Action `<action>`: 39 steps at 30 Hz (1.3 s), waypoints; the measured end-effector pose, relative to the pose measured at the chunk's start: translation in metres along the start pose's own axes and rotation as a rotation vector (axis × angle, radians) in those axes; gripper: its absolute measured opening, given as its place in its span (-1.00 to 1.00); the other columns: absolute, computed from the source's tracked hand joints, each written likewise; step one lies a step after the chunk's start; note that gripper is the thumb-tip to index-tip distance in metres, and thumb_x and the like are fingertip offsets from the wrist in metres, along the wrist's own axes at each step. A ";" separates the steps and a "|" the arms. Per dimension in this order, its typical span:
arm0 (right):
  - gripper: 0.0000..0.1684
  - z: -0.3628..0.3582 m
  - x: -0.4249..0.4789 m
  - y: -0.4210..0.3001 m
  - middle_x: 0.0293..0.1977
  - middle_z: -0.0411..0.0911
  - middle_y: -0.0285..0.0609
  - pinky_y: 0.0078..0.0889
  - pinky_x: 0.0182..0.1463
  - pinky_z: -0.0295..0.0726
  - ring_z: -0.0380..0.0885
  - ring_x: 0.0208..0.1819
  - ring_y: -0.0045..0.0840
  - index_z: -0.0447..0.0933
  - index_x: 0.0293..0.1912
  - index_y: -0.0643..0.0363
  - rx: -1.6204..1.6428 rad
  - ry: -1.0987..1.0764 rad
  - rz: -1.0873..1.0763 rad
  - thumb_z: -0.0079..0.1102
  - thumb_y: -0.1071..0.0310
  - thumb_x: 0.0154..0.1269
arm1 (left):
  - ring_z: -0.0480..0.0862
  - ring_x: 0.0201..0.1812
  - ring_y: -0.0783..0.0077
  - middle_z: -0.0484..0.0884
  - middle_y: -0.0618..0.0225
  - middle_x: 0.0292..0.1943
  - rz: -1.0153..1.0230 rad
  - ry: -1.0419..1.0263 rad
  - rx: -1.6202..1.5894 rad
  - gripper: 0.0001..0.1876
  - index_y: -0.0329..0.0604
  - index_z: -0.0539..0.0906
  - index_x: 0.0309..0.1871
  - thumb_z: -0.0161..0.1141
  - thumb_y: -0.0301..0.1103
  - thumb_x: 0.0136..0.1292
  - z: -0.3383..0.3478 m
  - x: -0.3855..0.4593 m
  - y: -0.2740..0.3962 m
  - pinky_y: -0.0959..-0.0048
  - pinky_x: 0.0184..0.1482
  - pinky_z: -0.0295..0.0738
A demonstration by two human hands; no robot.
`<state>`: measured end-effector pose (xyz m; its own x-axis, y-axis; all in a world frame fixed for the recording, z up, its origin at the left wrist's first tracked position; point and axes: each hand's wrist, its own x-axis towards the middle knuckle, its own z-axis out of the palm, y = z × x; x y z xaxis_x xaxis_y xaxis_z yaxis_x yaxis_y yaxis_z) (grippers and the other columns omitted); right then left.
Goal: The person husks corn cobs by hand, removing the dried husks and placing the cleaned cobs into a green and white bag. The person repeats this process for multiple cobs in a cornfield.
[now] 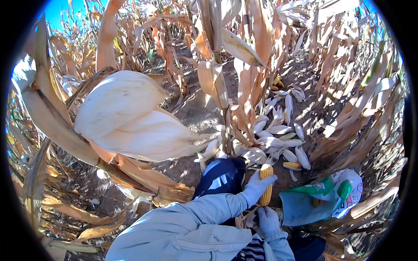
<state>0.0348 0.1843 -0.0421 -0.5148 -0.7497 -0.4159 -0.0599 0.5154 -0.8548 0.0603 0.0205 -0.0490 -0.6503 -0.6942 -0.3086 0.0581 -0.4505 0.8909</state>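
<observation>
My left hand (258, 188), in a whitish knit glove, grips a bare yellow corn cob (267, 184) held roughly upright. At the cob's lower end is my right hand (268, 219), gloved too, with its fingers closed around the cob's base or the husk there; which of these I cannot tell. Pale husk (250, 218) hangs just beside it. To the right lies a green and white woven sack (339, 192), its mouth facing my hands, with something yellow inside. Beyond my knee, a heap of corn ears in white husks (277, 130) lies on the soil; one ear (291, 165) shows yellow kernels.
Dry corn stalks (225, 107) stand close in front. A large pale husk (130, 117) and broad dry leaves (58, 124) hang near at the left. More dry corn plants (362, 120) lean in at the right. Bare yellow cobs (277, 83) lie past the heap.
</observation>
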 end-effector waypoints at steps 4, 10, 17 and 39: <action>-0.60 0.000 0.005 0.012 -0.30 0.73 -0.01 -0.31 -0.10 0.69 0.75 -0.24 -0.33 0.64 0.01 0.30 -0.061 -0.012 -0.049 0.09 0.13 0.53 | 0.66 -0.33 0.50 0.71 0.38 -0.30 -0.031 0.096 -0.001 -0.55 -0.21 0.68 -0.03 0.48 -0.01 0.27 -0.010 0.012 -0.006 0.43 -0.22 0.56; -0.39 -0.009 0.015 0.027 0.20 0.57 0.07 -0.28 0.28 0.58 0.59 0.22 -0.29 0.34 0.41 0.32 0.066 0.081 -0.167 0.17 0.28 0.48 | 0.67 -0.26 0.51 0.70 0.38 -0.26 -0.036 0.042 0.005 -0.55 -0.19 0.67 0.03 0.44 -0.01 0.33 -0.013 0.007 -0.003 0.47 -0.19 0.57; -0.35 0.000 0.008 0.009 0.22 0.52 -0.04 -0.33 0.27 0.58 0.57 0.18 -0.41 0.24 0.47 0.35 0.774 -0.095 -0.063 0.10 0.32 0.51 | 0.70 -0.10 0.41 0.66 0.28 -0.09 -0.226 -0.208 -0.202 -0.48 -0.14 0.52 0.27 0.30 0.03 0.45 -0.002 -0.007 -0.008 0.45 -0.10 0.67; -0.50 0.002 -0.022 -0.019 -0.09 0.60 -0.18 -0.18 -0.02 0.62 0.57 -0.12 -0.39 0.45 0.23 0.04 1.153 -0.224 0.136 0.00 -0.11 0.61 | 0.68 -0.06 0.44 0.73 0.23 -0.05 -0.067 -0.144 0.164 -0.55 -0.30 0.64 0.16 -0.01 -0.05 0.63 -0.003 -0.021 -0.001 0.44 0.09 0.55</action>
<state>0.0487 0.1903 -0.0168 -0.2891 -0.8330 -0.4717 0.8500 0.0033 -0.5267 0.0761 0.0341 -0.0438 -0.7509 -0.5730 -0.3283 -0.1046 -0.3876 0.9159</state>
